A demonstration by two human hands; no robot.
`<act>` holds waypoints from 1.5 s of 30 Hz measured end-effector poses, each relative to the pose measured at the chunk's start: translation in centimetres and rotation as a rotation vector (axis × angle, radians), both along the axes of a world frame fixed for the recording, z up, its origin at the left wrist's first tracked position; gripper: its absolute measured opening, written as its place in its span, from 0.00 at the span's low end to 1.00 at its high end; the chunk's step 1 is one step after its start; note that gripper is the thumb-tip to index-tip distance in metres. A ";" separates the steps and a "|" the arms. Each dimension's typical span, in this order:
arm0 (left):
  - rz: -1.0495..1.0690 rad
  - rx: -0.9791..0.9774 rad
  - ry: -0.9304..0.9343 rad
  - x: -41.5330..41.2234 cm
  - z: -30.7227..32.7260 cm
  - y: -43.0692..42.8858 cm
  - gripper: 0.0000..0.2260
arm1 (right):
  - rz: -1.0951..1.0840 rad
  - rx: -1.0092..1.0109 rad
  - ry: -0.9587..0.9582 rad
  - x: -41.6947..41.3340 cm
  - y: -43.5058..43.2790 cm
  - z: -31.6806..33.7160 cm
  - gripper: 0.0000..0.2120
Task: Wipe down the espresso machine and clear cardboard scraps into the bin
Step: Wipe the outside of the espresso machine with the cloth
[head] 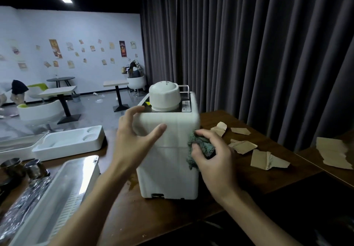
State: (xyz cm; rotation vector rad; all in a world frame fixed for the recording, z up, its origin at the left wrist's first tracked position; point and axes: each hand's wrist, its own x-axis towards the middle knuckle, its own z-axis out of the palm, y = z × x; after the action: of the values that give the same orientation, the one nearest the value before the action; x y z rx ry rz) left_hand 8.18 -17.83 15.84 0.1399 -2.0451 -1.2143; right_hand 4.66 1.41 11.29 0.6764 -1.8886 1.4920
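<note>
A white box-shaped espresso machine (168, 161) with a round white cap on top stands on the brown wooden counter (153, 217). My left hand (134, 134) grips its upper left corner, thumb on the front face and fingers over the top edge. My right hand (212, 157) holds a crumpled grey-green cloth (201, 148) pressed against the machine's right edge. Several torn cardboard scraps (268, 159) lie on the counter to the right of the machine, with a bigger piece (333, 153) at the far right.
A white tray (70, 142) and a metal drip tray (63, 194) lie at the left, with metal cups (23, 167) beside them. A dark curtain (249, 54) hangs behind the counter. Café tables and chairs stand on the floor at the left.
</note>
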 end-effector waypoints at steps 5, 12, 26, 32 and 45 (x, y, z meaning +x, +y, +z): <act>0.013 -0.114 -0.088 0.6 1.2 -2.1 0.27 | 0.135 0.023 -0.018 -0.5 0.6 1.7 0.13; 0.186 -0.295 -0.022 0.9 3.8 3.9 0.42 | 0.179 -0.093 -0.154 -6.3 2.2 5.3 0.11; 0.435 -0.036 -0.087 -3.8 4.5 4.9 0.28 | 0.348 0.034 -0.274 -14.4 1.1 9.1 0.09; 0.370 0.000 -0.040 -3.9 4.4 3.6 0.23 | 0.523 0.075 -0.445 -15.6 1.4 10.6 0.10; 0.036 0.011 -0.038 -3.9 4.7 -1.0 0.29 | 0.518 -0.045 -0.492 -11.8 2.2 10.5 0.08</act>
State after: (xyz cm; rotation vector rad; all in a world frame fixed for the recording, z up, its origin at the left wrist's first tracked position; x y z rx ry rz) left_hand 4.28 -18.81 20.52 0.2054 -2.0598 -1.2097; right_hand -7.17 3.63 21.82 0.8841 -2.1255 2.1825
